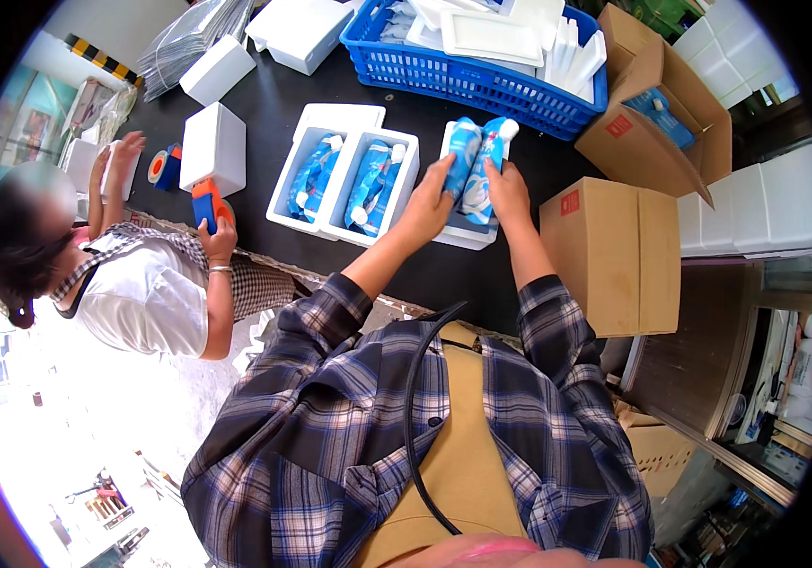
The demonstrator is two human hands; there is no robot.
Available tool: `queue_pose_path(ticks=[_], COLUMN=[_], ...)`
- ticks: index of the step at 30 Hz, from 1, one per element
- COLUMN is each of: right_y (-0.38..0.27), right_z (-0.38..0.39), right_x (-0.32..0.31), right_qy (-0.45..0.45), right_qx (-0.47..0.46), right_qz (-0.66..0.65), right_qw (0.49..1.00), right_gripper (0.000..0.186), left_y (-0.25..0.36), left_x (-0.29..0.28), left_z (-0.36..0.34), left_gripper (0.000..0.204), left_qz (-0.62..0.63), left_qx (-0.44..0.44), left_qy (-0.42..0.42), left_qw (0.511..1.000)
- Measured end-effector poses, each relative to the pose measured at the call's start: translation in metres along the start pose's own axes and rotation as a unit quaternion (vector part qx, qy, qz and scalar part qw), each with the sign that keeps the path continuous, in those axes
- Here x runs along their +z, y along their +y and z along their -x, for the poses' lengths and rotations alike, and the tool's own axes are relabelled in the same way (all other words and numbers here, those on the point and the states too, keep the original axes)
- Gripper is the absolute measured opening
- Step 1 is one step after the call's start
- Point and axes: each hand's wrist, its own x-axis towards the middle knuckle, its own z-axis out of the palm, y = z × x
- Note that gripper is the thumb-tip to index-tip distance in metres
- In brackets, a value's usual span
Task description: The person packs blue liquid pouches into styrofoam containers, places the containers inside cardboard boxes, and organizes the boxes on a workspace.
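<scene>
My left hand (434, 189) is closed on a blue-and-white pouch (461, 151), and my right hand (506, 189) grips a second pouch (491, 142) with a white cap at its top. Both are held at a white foam box (470, 235), mostly covered by the pouches and my hands. Just left of it stand two more foam boxes (403, 194) (277, 202) with blue pouches (373, 189) lying inside. A white lid (340, 115) lies behind them.
At left a co-worker (160, 293) holds an orange-and-blue tape dispenser (205, 204) against a foam box (213, 142). A blue basket (378, 59) of white lids sits at the back. Cardboard boxes (652, 275) line the right side of the black table (264, 265).
</scene>
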Motion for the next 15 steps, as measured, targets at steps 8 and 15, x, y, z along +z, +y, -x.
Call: queue_pose_path(ticks=[8, 15], right_y=[-0.024, -0.022], right_z=[-0.011, -0.042], right_x=[-0.025, -0.027], right_qy=[-0.100, -0.167], right_qx=[-0.060, 0.021], right_qz=[0.213, 0.136], right_qw=[0.970, 0.976], right_gripper=[0.040, 0.038], left_y=[0.003, 0.010], left_x=[0.010, 0.014], left_z=[0.016, 0.019], left_gripper=[0.062, 0.063], left_qz=[-0.048, -0.063], left_qx=[-0.016, -0.043], left_qy=[0.017, 0.008], left_qw=[0.999, 0.997])
